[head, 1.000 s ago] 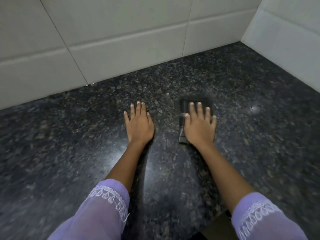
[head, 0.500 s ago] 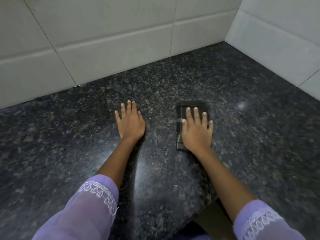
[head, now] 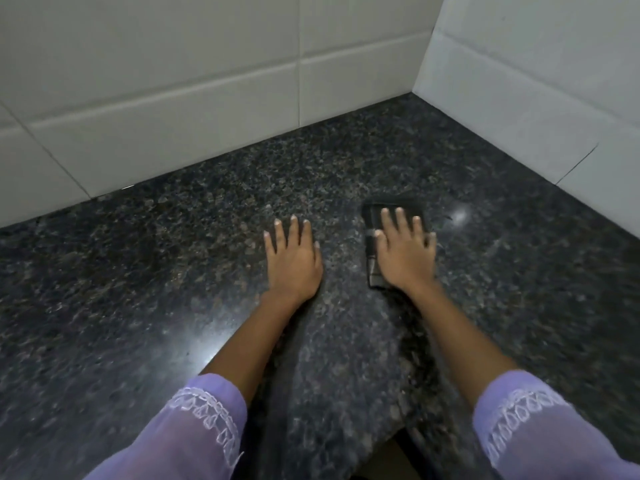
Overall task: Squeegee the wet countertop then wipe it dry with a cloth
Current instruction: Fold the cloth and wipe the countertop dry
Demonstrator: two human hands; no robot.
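Dark folded cloth (head: 374,261) lies flat on the speckled granite countertop (head: 173,271), near the corner of the white tiled wall (head: 173,81), pinned under the right hand (head: 403,258), whose fingers are straight and spread on top. The left hand (head: 292,261) rests flat beside it, fingers spread, holding nothing. It looks light, soft and limp, so it would likely bunch if pushed from one edge; an even palm press over its middle should suit it best on polished stone, which may be slick.

The right hand (head: 405,258) hides most of the dark cloth (head: 373,268).
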